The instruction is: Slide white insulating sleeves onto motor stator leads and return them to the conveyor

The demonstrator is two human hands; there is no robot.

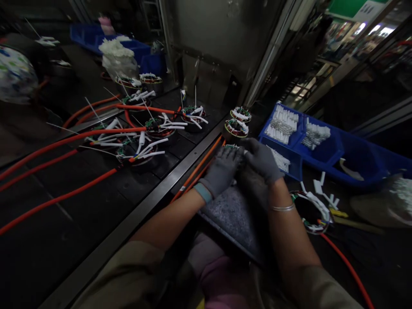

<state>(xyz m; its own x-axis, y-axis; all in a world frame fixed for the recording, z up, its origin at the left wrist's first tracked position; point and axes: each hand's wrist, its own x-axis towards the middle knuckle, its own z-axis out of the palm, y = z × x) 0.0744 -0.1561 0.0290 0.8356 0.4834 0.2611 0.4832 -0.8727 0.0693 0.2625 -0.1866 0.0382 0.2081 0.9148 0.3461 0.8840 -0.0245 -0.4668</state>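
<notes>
Both my hands wear grey gloves and meet over a wound stator (234, 148) at the far edge of a grey pad (231, 214). My left hand (222, 171) curls its fingers around the stator's near left side. My right hand (262, 161) closes over its right side. Most of the stator is hidden under the gloves; only a bit of its green and white winding shows. Two more stators (238, 122) sit just beyond it. Another stator ring (310, 212) lies to the right of my right forearm.
A blue bin (322, 150) with white sleeves stands at the right. Several stators with white leads (151, 133) lie on the dark belt at left, crossed by orange hoses (64, 141). A metal rail (154, 201) runs diagonally. More blue bins (141, 56) stand far back.
</notes>
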